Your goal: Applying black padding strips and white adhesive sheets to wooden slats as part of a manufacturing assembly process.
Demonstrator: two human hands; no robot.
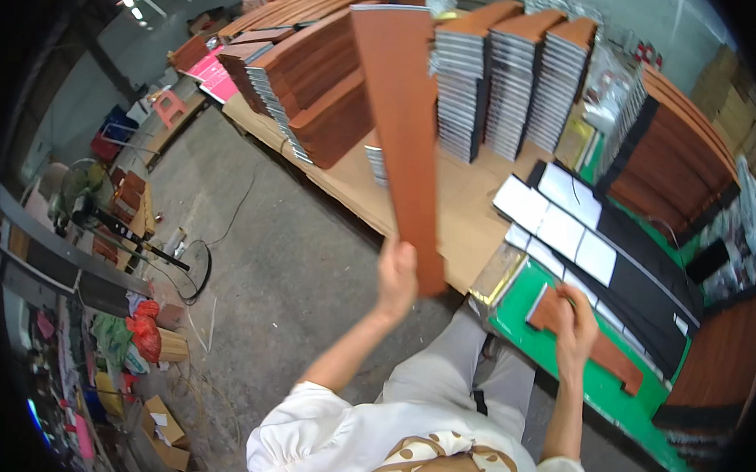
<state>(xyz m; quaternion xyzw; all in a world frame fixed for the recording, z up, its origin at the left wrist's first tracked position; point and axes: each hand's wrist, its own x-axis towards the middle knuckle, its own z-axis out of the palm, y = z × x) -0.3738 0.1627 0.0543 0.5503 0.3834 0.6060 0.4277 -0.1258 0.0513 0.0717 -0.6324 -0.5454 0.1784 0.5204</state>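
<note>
My left hand is closed around the lower edge of a long brown wood-grain panel. The panel stands tilted up in the air, its pale-edged end far from me. Over the green-topped table at the right, my right hand has its fingers curled on a shorter brown wood-grain piece with a notched outline. Part of that piece is hidden beneath the hand. Beside it lie black sheets with white paper rectangles on them.
Stacked brown panels and several upright stacks stand on the cardboard-covered table. More panels stand at the far right. On the left floor are a black fan, a pink stool, red bags and an open carton.
</note>
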